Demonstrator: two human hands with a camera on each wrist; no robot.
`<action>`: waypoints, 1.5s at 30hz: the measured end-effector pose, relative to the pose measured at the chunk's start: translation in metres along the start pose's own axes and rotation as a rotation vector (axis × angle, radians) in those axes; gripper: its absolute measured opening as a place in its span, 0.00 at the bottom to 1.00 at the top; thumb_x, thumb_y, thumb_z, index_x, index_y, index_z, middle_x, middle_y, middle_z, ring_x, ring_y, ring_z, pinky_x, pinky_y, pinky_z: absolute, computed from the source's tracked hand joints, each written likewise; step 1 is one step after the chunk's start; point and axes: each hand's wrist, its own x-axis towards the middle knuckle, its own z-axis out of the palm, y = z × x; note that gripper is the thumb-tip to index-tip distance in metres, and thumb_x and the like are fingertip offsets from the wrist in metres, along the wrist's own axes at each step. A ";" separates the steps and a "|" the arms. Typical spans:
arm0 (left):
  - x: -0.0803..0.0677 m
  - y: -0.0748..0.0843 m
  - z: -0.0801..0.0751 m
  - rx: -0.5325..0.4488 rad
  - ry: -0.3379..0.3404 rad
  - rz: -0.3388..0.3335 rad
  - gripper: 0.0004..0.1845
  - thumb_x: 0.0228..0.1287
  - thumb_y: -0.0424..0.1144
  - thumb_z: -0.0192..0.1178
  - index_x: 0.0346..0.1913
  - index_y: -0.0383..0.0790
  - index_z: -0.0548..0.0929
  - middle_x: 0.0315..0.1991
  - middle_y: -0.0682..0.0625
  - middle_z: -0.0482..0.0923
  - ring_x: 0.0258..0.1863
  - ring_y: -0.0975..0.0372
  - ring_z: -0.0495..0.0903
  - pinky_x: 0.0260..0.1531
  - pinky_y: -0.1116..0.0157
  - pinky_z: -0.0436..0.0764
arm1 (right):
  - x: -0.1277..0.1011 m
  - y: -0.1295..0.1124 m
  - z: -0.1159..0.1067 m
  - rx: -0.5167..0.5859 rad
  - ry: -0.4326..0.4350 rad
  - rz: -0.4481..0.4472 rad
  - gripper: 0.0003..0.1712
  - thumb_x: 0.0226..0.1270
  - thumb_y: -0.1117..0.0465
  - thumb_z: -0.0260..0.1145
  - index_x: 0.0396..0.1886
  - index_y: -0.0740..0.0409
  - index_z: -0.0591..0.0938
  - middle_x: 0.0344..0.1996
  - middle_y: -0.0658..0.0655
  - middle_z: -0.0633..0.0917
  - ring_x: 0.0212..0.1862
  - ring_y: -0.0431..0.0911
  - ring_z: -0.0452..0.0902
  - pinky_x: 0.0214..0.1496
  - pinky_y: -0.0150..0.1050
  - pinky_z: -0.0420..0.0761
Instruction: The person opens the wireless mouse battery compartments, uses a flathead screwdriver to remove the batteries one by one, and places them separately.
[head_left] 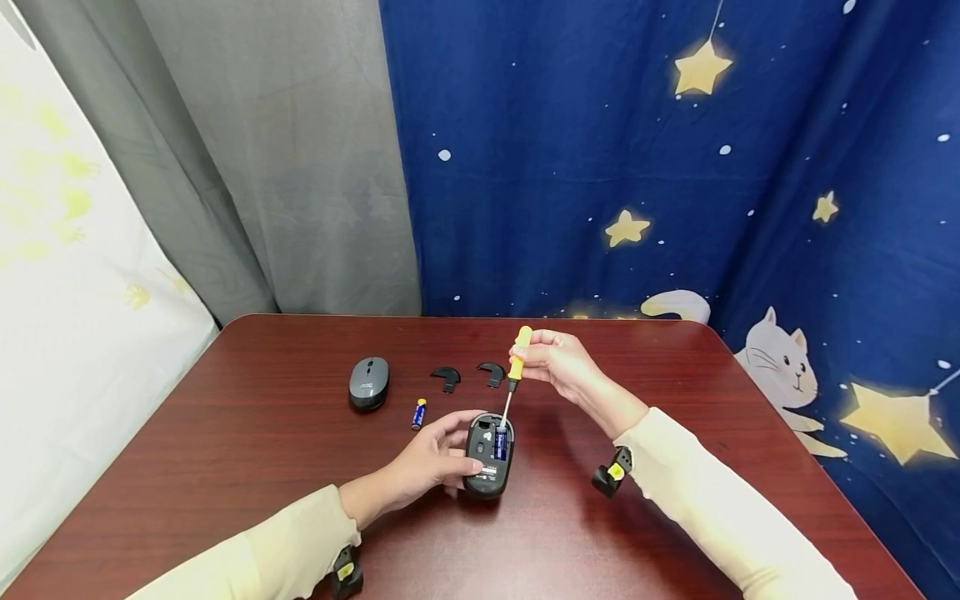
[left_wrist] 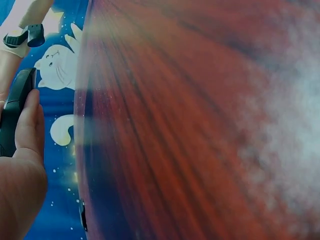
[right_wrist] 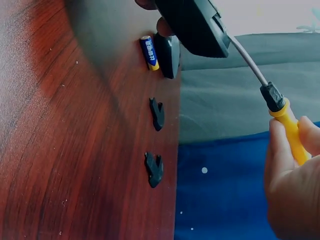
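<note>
My left hand [head_left: 423,462] grips a black computer mouse [head_left: 480,483], its underside turned up and its battery slot uncovered. A blue battery [head_left: 500,446] lies in that slot. My right hand [head_left: 558,364] holds a screwdriver [head_left: 521,350] by its yellow handle. The thin metal shaft points down, and its tip is at the upper end of the battery in the slot. In the right wrist view the screwdriver [right_wrist: 290,127] reaches the edge of the mouse [right_wrist: 197,30]. The left wrist view shows the mouse [left_wrist: 15,112] only from the side, against the fingers.
A second, grey mouse [head_left: 369,383] stands upright on the brown table [head_left: 262,417]. Near it lies a loose blue and yellow battery [head_left: 418,414]. Two small black covers [head_left: 447,378] lie farther back. Curtains hang behind the table's far edge.
</note>
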 end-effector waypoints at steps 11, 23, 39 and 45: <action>0.002 0.001 0.003 -0.012 -0.006 0.006 0.37 0.59 0.25 0.64 0.71 0.40 0.63 0.57 0.37 0.75 0.45 0.51 0.82 0.30 0.60 0.84 | 0.005 0.004 -0.004 -0.003 0.054 0.123 0.05 0.66 0.74 0.62 0.40 0.70 0.75 0.29 0.58 0.84 0.30 0.43 0.83 0.38 0.36 0.84; 0.004 0.009 -0.001 -0.046 0.012 0.012 0.37 0.61 0.26 0.63 0.72 0.39 0.61 0.59 0.36 0.73 0.48 0.50 0.81 0.42 0.52 0.82 | -0.016 -0.001 -0.007 -0.001 -0.006 -0.258 0.11 0.63 0.74 0.65 0.44 0.69 0.75 0.35 0.57 0.86 0.40 0.49 0.84 0.45 0.43 0.82; 0.002 0.005 -0.001 -0.045 0.059 -0.013 0.36 0.62 0.26 0.63 0.71 0.39 0.61 0.57 0.36 0.74 0.47 0.51 0.82 0.42 0.52 0.82 | -0.039 -0.006 0.011 -0.321 -0.114 -0.552 0.14 0.57 0.75 0.71 0.42 0.71 0.79 0.37 0.68 0.84 0.38 0.48 0.84 0.42 0.40 0.83; 0.001 0.002 -0.002 -0.054 0.051 0.002 0.36 0.62 0.25 0.62 0.71 0.39 0.61 0.57 0.36 0.74 0.47 0.50 0.82 0.42 0.51 0.82 | -0.029 -0.008 0.016 -0.306 -0.043 -0.439 0.13 0.57 0.73 0.72 0.41 0.69 0.79 0.34 0.63 0.86 0.36 0.48 0.84 0.40 0.41 0.84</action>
